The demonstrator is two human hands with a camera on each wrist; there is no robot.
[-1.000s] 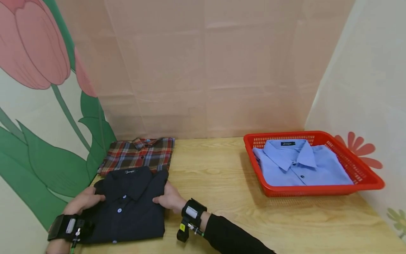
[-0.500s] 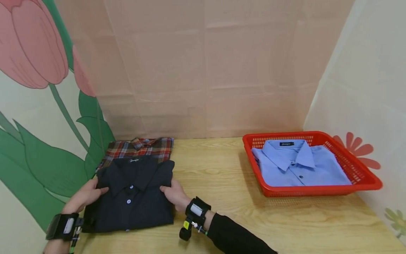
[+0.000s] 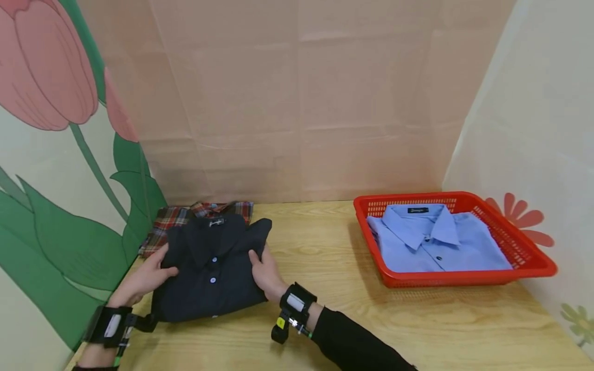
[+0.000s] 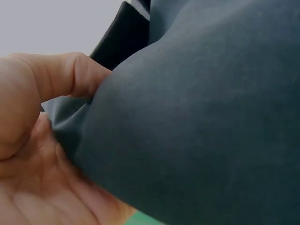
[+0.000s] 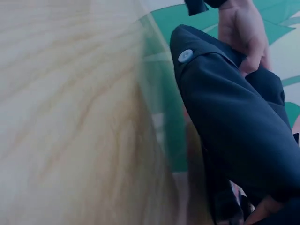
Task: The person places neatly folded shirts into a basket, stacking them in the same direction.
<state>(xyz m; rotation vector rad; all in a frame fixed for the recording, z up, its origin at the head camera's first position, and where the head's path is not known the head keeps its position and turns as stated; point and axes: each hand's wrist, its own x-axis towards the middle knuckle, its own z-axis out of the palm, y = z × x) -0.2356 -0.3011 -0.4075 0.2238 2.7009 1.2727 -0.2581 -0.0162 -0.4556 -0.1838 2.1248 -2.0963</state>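
Note:
A folded dark navy shirt (image 3: 211, 268) with white buttons hangs between both hands at the left of the table in the head view. My left hand (image 3: 146, 275) grips its left side, thumb on top and fingers underneath; the left wrist view shows the cloth (image 4: 187, 117) pinched behind that thumb. On the opposite side my right hand (image 3: 266, 270) holds the edge, thumb over the front. The shirt's lower edge sags, and in the right wrist view the folded bundle (image 5: 229, 93) stands off the table. Behind it lies a folded plaid shirt (image 3: 160, 224), partly covered in the head view.
At the right a red plastic basket (image 3: 450, 278) holds a folded light blue shirt (image 3: 436, 242). The wooden table (image 3: 320, 242) runs between the basket and the dark shirt. A tulip-printed wall (image 3: 55, 216) borders the left, a plain wall (image 3: 297, 103) the back.
Both hands have lifted the dark navy shirt and carried it to the right and away from me. It now overlaps more of the plaid shirt. The basket has stayed put.

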